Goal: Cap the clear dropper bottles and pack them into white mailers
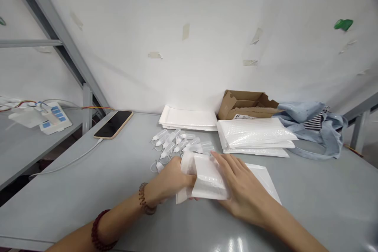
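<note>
A white padded envelope [210,179] is held between both hands above the grey table, its open end facing left. My left hand [171,177] is closed at that opening, with fingers partly inside and hidden. My right hand [240,185] grips the envelope's right end, fingers over its top side. Just behind the hands lie several small clear plastic bottles [168,149] with white tips and loops. Another white envelope [264,179] lies flat under my right wrist.
White envelopes [189,119] are stacked by the wall, with another stack [255,134] farther right. Behind it stand a cardboard box [246,104] and blue cloth [313,126]. A phone [114,124] with a cable and a power strip [56,118] are at left.
</note>
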### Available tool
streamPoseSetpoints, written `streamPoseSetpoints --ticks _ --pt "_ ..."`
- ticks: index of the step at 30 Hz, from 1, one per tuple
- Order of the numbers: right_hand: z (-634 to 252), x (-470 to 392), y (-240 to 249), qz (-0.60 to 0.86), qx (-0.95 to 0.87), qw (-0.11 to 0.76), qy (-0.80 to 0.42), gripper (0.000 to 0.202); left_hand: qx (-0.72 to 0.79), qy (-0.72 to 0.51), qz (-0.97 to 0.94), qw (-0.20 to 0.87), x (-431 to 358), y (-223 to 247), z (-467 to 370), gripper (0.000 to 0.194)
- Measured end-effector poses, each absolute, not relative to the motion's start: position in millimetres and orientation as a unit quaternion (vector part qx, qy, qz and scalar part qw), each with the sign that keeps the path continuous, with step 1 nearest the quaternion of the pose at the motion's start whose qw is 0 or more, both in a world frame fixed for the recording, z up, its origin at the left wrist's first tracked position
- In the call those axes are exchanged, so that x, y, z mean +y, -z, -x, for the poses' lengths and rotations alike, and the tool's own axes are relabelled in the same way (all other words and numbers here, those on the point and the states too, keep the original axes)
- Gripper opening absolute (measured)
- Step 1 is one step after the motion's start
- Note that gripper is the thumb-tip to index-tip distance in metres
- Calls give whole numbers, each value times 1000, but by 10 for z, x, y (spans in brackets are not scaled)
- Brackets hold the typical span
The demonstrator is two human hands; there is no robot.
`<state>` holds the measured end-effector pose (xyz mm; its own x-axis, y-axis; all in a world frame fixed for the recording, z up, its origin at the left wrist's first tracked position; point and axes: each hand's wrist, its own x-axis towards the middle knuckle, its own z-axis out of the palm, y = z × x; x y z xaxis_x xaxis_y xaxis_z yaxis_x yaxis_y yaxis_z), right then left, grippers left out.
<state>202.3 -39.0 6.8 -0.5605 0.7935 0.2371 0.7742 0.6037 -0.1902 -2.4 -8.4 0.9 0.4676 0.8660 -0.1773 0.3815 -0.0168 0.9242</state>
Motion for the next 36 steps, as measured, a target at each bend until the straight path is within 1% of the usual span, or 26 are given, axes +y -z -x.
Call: streamPoseSetpoints --ticks 3,4,6,9,10,13,16,18,19,23,25,27,30,33,34,36 --pt "-2104 -345 -79 460 -876 133 -47 64 451 -188 -651 581 -8 -88 128 13" --pt "-2131 -327 -92 467 -873 127 -56 61 456 -192 -670 554 42 -151 204 15" --pt "-2177 -294 -120 479 -867 117 -71 57 470 -161 -699 514 156 -303 401 18" --pt "-2215 -258 -145 493 -860 103 -83 58 498 -111 -775 374 296 -477 706 20" --pt "-2219 -250 -144 495 -858 100 -88 59 498 -82 -789 351 323 -496 779 22" --pt "-2207 -240 -123 495 -857 94 -110 62 475 24 -812 338 349 -434 866 27" --pt "-2183 -243 -98 492 -856 92 -130 67 465 61 -836 286 334 -315 813 24" --pt "-2172 -249 -88 490 -856 88 -139 68 454 54 -849 266 322 -289 774 20" --pt "-2169 -252 -84 490 -856 87 -141 68 440 46 -854 275 315 -301 764 19" --pt "-2159 -263 -73 485 -859 85 -142 70 364 -31 -851 376 274 -428 756 23" --pt "-2140 -271 -67 480 -862 87 -138 71 357 -60 -831 422 246 -458 726 26" --pt "-2107 -285 -60 473 -867 89 -131 70 363 -67 -820 437 221 -427 662 29" --pt "-2043 -317 -49 466 -871 89 -125 67 375 -88 -839 385 181 -317 527 28" --pt "-1996 -346 -40 467 -870 90 -134 64 360 -126 -870 311 125 -246 399 15" --pt "-1987 -353 -38 468 -868 92 -138 63 347 -135 -880 293 104 -241 366 15" --pt "-1979 -358 -35 473 -864 101 -141 62 307 -154 -898 274 64 -243 317 20"
